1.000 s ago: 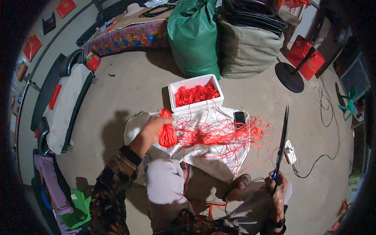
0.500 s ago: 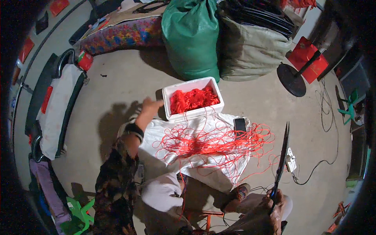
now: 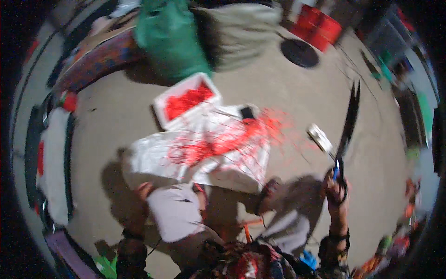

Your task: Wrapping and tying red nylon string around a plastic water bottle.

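My right hand [image 3: 338,186] is raised at the right, closed round the handles of long dark scissors [image 3: 349,123]. The blades point up and away, their tips slightly apart. Beside my left knee is my left hand [image 3: 144,189], blurred and partly hidden, so its fingers cannot be made out. Ahead of my knees, a loose tangle of red cord [image 3: 218,145] lies across a white cloth [image 3: 148,156]. Past the cloth's far edge, a white foam box [image 3: 161,111] holds bunched red cord [image 3: 188,102]. Part of a dark phone [image 3: 247,112] shows beside the tangle.
A white power strip [image 3: 320,138] lies on the floor left of the scissors. Behind the box stand a green sack [image 3: 172,42] and a pale sack [image 3: 246,35]. A round black base [image 3: 299,52] is at the far right. A long pale-covered seat [image 3: 58,162] lines the left.
My left hand has drawn back from beside the box to my left knee. My right hand has risen with the scissors. The whole view has turned and shifted.
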Demonstrator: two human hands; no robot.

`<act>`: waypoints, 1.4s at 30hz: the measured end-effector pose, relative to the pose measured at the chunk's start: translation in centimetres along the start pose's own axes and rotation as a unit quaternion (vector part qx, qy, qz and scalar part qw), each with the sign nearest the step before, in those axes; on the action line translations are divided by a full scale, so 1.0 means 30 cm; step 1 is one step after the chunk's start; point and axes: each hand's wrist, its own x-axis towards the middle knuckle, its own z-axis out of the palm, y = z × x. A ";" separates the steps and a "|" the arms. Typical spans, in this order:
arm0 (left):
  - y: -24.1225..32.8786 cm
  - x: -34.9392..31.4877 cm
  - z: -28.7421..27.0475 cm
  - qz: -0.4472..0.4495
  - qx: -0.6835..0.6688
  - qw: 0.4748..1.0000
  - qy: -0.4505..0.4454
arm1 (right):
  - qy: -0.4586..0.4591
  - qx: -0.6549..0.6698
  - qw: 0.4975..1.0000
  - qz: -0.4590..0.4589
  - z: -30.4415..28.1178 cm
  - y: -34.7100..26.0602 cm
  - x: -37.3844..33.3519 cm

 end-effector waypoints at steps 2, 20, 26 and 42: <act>0.004 -0.081 0.001 -0.046 -0.042 0.996 0.057 | 0.027 -0.032 0.998 0.036 -0.115 0.008 -0.006; 0.058 -0.176 0.154 -0.014 0.135 0.974 0.179 | 0.416 0.043 0.838 0.350 -0.878 1.138 -0.234; 0.161 -0.184 0.214 -0.025 0.266 0.941 0.208 | 0.447 -0.092 0.813 0.361 -0.953 1.366 -0.301; 0.269 -0.209 0.347 -0.028 0.394 0.876 0.278 | 0.261 -0.024 0.875 0.406 -1.165 1.701 -0.430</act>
